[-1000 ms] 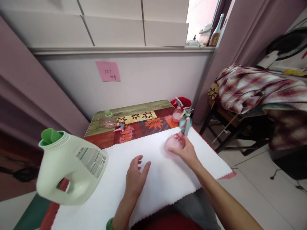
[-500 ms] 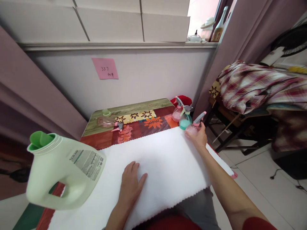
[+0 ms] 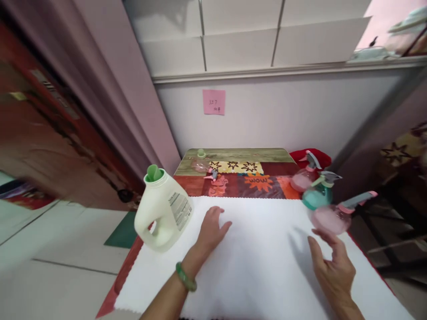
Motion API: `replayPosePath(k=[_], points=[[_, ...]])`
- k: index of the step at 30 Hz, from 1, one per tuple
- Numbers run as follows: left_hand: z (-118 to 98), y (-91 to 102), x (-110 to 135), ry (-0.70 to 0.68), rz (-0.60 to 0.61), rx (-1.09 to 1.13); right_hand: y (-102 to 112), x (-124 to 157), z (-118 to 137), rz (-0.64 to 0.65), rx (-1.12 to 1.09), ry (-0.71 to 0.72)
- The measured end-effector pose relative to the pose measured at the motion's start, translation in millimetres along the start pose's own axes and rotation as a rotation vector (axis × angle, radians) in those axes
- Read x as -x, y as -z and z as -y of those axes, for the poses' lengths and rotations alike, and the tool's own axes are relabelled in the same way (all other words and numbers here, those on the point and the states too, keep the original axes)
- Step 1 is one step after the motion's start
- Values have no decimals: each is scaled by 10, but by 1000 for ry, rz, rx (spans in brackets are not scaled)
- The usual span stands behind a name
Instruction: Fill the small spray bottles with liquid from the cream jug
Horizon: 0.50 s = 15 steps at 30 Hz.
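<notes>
Just above the white cloth, my left hand is held with its fingers apart and nothing in it. My right hand is open too, thumb and fingers curved, a little in front of a pink spray bottle. That bottle stands at the cloth's right side, its pink and grey trigger head pointing right. Behind it are a green spray bottle and another pink spray bottle, both with liquid inside. Left of my left hand stands a pale green jug with a green cap and a handle.
At the table's far left lie a clear pinkish bottle, a loose pink and grey spray head and a small green cap. A red item sits at the far right corner. The wall carries a pink note.
My right hand has let go of the pink spray bottle and drawn back toward me. My left hand has lifted slightly. The head view has swung left.
</notes>
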<state>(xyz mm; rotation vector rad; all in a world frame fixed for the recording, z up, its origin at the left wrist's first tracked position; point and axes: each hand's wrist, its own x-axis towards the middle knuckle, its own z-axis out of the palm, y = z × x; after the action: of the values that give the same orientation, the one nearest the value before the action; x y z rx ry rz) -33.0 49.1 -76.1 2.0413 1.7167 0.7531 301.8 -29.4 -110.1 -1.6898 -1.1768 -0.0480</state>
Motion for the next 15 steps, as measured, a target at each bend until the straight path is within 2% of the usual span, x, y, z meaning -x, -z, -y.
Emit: replayPosePath(k=[3, 8, 12, 15], points=[[110, 82, -523, 85, -88, -61, -39, 117, 160, 173, -32, -53], [324, 90, -1313, 233, -182, -214, -135, 64, 262, 290, -60, -133], [536, 11, -1711, 338, -198, -361, -176, 3, 212, 335, -79, -234], [693, -52, -1896, 343, -148, -430, -216, -33, 124, 340, -112, -297]])
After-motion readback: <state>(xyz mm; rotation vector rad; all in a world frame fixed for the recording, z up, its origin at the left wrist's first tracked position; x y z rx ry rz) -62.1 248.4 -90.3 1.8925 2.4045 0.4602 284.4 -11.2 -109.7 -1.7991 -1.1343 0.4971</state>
